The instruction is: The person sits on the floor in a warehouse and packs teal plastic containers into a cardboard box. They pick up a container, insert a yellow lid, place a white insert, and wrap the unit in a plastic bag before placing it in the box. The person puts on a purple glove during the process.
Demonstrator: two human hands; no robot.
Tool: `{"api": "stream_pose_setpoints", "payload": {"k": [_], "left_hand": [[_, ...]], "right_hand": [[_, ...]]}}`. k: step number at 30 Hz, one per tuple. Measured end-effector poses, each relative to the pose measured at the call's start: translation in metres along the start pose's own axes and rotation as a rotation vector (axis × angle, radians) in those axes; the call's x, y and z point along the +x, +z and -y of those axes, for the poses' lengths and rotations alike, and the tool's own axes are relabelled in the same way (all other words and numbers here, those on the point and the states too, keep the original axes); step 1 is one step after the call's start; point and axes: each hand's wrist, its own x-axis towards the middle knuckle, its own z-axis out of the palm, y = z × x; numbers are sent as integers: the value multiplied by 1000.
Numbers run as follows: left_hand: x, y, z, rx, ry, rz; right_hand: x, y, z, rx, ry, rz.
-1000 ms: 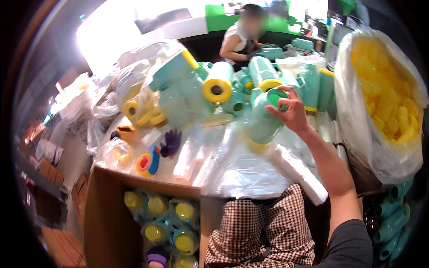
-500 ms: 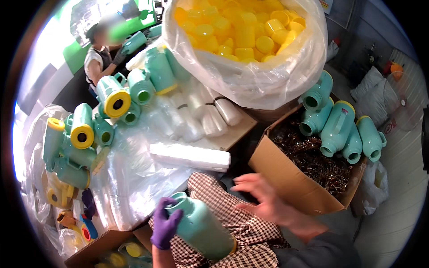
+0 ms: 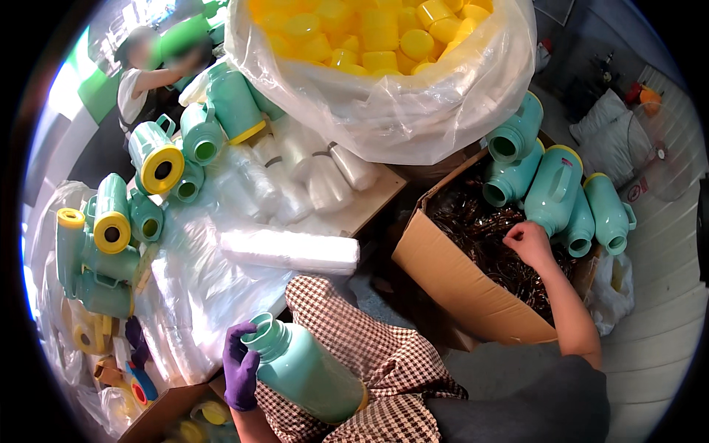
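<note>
In its purple glove, my left hand (image 3: 241, 367) grips the open neck of a teal plastic flask (image 3: 314, 373) with a yellow base ring. The flask lies slanted across my lap, its mouth toward the upper left. My bare right hand (image 3: 529, 244) is over the cardboard box (image 3: 473, 284) at the right, with its fingers pinched together. Whatever may be between those fingers is too small to tell. Tangled, shiny dark-brown strands (image 3: 473, 232) fill the box. More teal flasks (image 3: 555, 184) lie along its far edge, mouths toward me, just beyond my right hand.
A large clear bag of yellow cups (image 3: 380, 122) stands at the far middle. On the left table are teal flasks (image 3: 151, 159), bundled clear sleeves (image 3: 325, 184) and a white plastic roll (image 3: 290, 251). Another person (image 3: 140, 81) works at the far left. A lower box (image 3: 159, 413) sits at bottom left.
My right hand has moved from above my lap to the box of brown strands, its spread fingers now pinched. The left hand still holds the flask. The whole view has shifted slightly.
</note>
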Motion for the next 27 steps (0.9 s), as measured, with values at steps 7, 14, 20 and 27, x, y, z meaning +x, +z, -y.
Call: {"api": "stream_pose_setpoints", "payload": {"k": [7, 14, 20, 27], "left_hand": [[-41, -10, 11, -61, 196, 4], [-57, 16, -6, -171, 348, -23], [-82, -2, 6, -303, 223, -14], [-74, 5, -5, -236, 150, -112]], "right_hand": [[-94, -7, 201, 710, -835, 99], [-167, 67, 333, 489, -1642, 345], [-176, 108, 330, 940, -1377, 480], [-172, 101, 351, 716, -1575, 328]]}}
